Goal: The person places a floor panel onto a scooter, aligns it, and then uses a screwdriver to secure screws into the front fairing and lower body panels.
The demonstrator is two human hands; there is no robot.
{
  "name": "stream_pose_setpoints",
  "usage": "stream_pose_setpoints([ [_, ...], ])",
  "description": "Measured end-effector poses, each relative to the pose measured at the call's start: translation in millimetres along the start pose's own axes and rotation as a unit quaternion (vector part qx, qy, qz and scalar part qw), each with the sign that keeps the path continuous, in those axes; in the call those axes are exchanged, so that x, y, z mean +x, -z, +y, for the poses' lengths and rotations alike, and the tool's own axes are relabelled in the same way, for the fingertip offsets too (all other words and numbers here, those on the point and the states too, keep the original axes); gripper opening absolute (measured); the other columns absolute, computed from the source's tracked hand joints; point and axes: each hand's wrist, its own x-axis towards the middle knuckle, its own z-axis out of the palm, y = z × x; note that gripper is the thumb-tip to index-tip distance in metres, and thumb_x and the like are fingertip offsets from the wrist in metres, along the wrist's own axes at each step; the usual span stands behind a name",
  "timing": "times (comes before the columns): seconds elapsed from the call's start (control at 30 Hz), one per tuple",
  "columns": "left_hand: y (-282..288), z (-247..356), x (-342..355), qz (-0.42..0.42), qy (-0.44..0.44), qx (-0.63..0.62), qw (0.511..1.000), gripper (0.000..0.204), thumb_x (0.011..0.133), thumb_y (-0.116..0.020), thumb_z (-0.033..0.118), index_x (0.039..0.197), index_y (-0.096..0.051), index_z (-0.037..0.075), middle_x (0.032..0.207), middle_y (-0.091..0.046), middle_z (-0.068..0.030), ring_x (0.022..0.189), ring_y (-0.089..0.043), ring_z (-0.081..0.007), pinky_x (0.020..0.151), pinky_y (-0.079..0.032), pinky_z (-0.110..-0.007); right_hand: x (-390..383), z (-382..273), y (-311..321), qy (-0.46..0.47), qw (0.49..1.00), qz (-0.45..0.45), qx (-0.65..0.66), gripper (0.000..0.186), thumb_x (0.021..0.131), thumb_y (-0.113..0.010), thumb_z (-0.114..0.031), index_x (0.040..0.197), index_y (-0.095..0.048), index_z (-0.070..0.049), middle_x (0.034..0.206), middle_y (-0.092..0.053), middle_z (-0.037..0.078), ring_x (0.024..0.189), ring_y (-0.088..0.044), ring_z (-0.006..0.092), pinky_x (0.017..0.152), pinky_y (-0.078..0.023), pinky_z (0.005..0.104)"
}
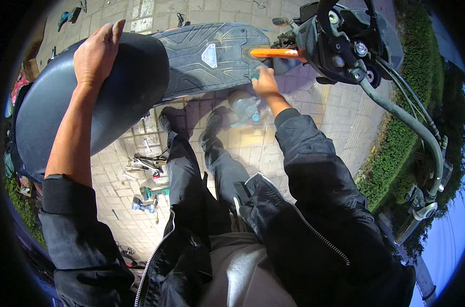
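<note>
My left hand (95,56) grips the far edge of the black scooter seat (127,97), its fingers curled over it. My right hand (264,82) is closed on a small green object (254,76), too small to name, at the near edge of the grey footboard (186,61). Just beyond that hand an orange bar (274,52) runs toward the dark front housing (329,53) with its cables. A clear plastic jug (242,108) with a blue cap lies on the pavers below my right hand.
Several tools, including a blue drill (143,203) and a green one (153,192), lie on the paving (120,174) left of my legs. More tools (66,18) lie beyond the seat. The handlebar (396,107) curves down the right side, beside a hedge (416,46).
</note>
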Motion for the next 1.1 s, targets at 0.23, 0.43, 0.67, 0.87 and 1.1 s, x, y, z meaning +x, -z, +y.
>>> stream_pose_setpoints([
  [0.23, -4, 3, 2, 0.038, -0.008, -0.027, 0.999, 0.042, 0.092, -0.043, 0.046, 0.082, -0.054, 0.007, 0.08, -0.059, -0.0143, 0.076, -0.057, -0.0381, 0.064, -0.046, -0.042, 6, -3, 11, -0.174, 0.979, -0.089, -0.056, 0.034, 0.083, -0.058, -0.031, 0.101, -0.058, -0.003, 0.098, -0.06, 0.028, 0.096, -0.056, 0.0433, 0.084, -0.045, 0.049],
  [0.43, -5, 0, -1, 0.058, -0.019, -0.031, 0.998, 0.041, 0.092, -0.044, 0.046, 0.082, -0.055, 0.008, 0.082, -0.06, -0.0141, 0.076, -0.057, -0.0369, 0.063, -0.046, -0.041, 12, -7, 15, -0.306, 0.933, -0.188, -0.021, 0.039, 0.084, -0.056, -0.033, 0.102, -0.059, 0.001, 0.101, -0.059, 0.029, 0.102, -0.054, 0.0428, 0.089, -0.042, 0.0468],
  [0.67, -7, -1, -1, 0.048, -0.02, -0.029, 0.998, 0.041, 0.092, -0.044, 0.046, 0.081, -0.054, 0.008, 0.079, -0.059, -0.0143, 0.074, -0.057, -0.0369, 0.062, -0.046, -0.041, 9, -7, 10, -0.313, 0.923, -0.219, -0.036, 0.047, 0.085, -0.053, -0.04, 0.101, -0.057, 0.004, 0.105, -0.059, 0.027, 0.099, -0.058, 0.0364, 0.084, -0.046, 0.0422],
  [0.87, -7, -1, 0, 0.041, -0.017, -0.013, 0.999, 0.042, 0.092, -0.043, 0.046, 0.081, -0.054, 0.008, 0.08, -0.059, -0.0149, 0.074, -0.057, -0.0372, 0.062, -0.046, -0.041, 0, -6, 18, -0.092, 0.971, -0.205, -0.08, 0.04, 0.088, -0.05, -0.035, 0.1, -0.057, 0.003, 0.099, -0.061, 0.025, 0.095, -0.058, 0.0382, 0.08, -0.047, 0.0436],
  [1.1, -5, 0, 0, 0.056, -0.024, -0.022, 0.998, 0.041, 0.092, -0.044, 0.046, 0.082, -0.054, 0.008, 0.08, -0.059, -0.0154, 0.075, -0.058, -0.0371, 0.063, -0.046, -0.042, 11, 6, 10, -0.343, 0.917, -0.169, 0.117, 0.027, 0.088, -0.052, -0.026, 0.098, -0.055, -0.002, 0.08, -0.061, 0.02, 0.071, -0.061, 0.0348, 0.063, -0.05, 0.0448],
])
